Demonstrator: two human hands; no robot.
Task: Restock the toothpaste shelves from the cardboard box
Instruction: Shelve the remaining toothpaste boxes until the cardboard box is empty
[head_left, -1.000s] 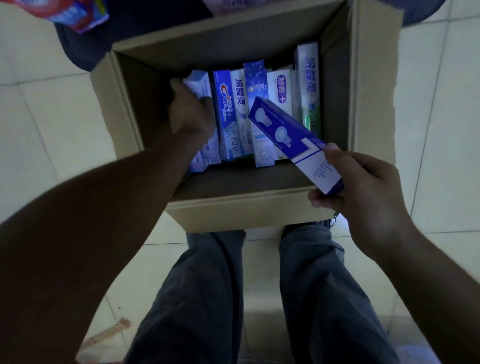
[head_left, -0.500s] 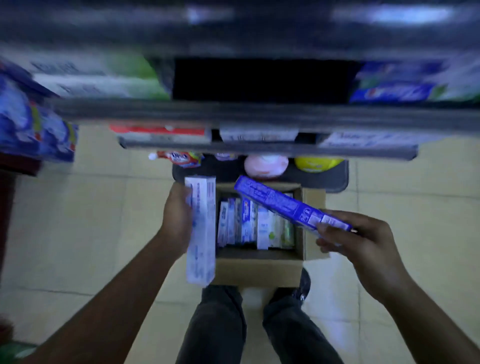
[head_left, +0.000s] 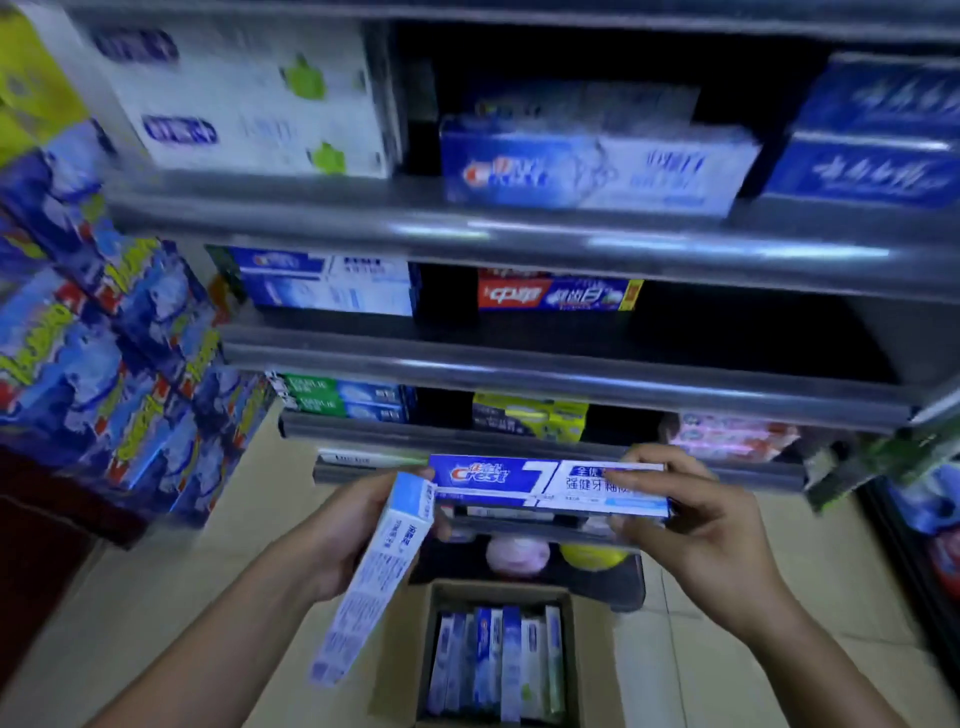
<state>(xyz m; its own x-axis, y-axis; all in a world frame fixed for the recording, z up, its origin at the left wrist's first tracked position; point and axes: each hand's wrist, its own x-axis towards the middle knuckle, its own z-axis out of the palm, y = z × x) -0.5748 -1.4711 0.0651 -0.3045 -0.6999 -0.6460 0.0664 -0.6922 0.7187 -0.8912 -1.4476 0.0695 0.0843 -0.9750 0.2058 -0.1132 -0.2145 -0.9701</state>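
Observation:
My left hand (head_left: 358, 525) grips a pale blue and white toothpaste box (head_left: 376, 582), which hangs tilted down and to the left. In my right hand (head_left: 696, 514) a dark blue Crest toothpaste box (head_left: 519, 480) is held level, its face toward me, in front of the lower shelf rails. My left fingertips touch its left end. The open cardboard box (head_left: 400, 670) sits on the floor below my hands, with several toothpaste boxes (head_left: 498, 665) standing upright inside. The grey shelves (head_left: 519, 239) rise in front of me, holding rows of toothpaste boxes.
A stack of blue and yellow packs (head_left: 104, 374) stands at the left beside the shelves. A dark bottom tray (head_left: 628, 582) behind the cardboard box holds a pink round item (head_left: 517, 553) and a yellow one (head_left: 592, 556). More goods hang at the far right (head_left: 924, 499). Tiled floor (head_left: 182, 597) surrounds the box.
My view has risen from the cardboard box to the shelves. My left hand pulled a pale blue box out. My right hand lifted the Crest box and turned it level.

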